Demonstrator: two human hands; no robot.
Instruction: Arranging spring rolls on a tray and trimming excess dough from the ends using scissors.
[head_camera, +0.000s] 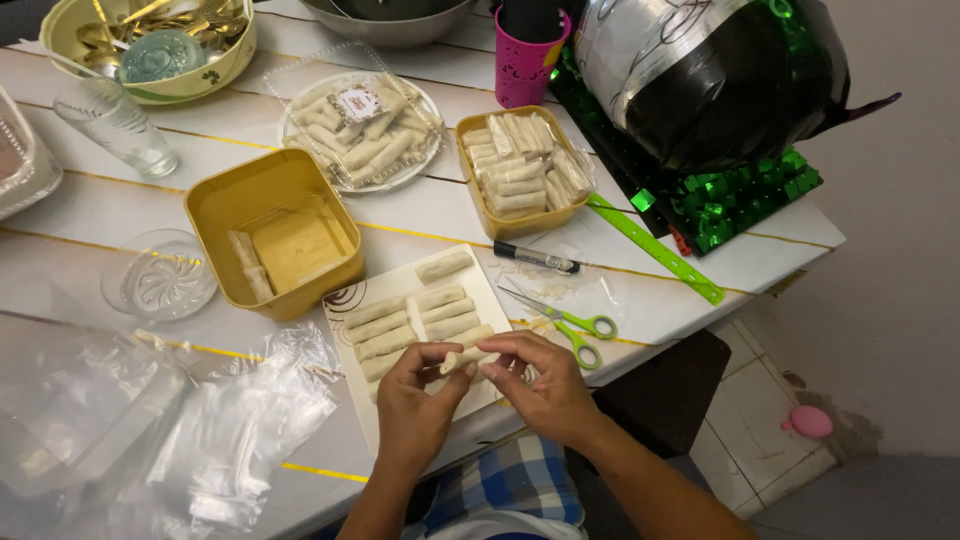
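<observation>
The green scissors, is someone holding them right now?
No, the green scissors lie alone on the table, while both hands, left hand and right hand, pinch a small roll.

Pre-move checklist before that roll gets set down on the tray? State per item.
1. Grip: left hand and right hand both pinch the roll at its ends: ok.
2. Roll sealed: cannot tell, fingers cover the ends.
3. Space on the white tray: bare area beside the finished rolls: ok.
4. Scissors lie on the table right of the tray, apart from the hands: ok.
5. Yellow container has room; only a few pieces inside: ok.
</observation>
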